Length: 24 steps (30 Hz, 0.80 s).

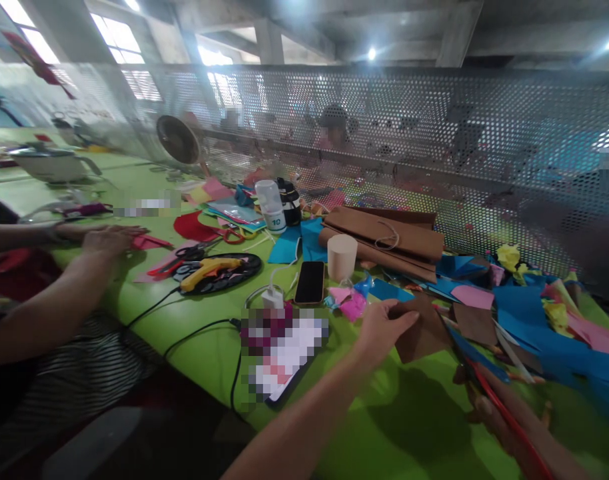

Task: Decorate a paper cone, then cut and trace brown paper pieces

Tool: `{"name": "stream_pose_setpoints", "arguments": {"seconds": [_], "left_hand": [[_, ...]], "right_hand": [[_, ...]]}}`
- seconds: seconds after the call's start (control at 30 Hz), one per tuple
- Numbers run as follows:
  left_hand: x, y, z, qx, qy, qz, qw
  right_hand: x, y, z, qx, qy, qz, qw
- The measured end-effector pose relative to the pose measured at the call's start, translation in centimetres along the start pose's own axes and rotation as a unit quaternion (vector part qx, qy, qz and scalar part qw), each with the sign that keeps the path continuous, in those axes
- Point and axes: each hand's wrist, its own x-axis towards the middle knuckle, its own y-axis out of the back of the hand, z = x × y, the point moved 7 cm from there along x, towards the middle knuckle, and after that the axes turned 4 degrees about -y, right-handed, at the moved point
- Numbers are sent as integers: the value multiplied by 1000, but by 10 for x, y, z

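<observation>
My left hand (382,330) pinches a small piece of brown sheet material (419,327) between thumb and fingers, holding it above the green table. To its right, my right hand (489,403) is closed around red-handled scissors (507,413). Their dark blades point up and away, at the right edge of the brown piece; whether they touch it I cannot tell. Just beyond my left hand lie crumpled pink scraps (352,301) and a pale cylinder (342,258) standing upright. Behind that is a folded stack of brown sheets (384,240) with string on top.
Blue scraps (524,313) heap up on the right. A black phone (310,283), a lit phone (289,360) and a yellow glue gun (209,272) on a dark pad lie left. A co-worker's hands (107,241) work farther left. A perforated metal screen (384,133) borders the table (194,340).
</observation>
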Motion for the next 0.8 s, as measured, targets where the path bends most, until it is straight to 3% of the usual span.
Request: {"name": "stream_pose_setpoints", "arguments": {"seconds": [0.17, 0.8], "left_hand": [[-3, -4, 1, 15, 14, -13, 1000], [-5, -6, -1, -12, 25, -18, 999]], "right_hand": [[-4, 1, -1, 43, -55, 2, 998], [4, -17, 18, 143, -73, -61, 985]]}}
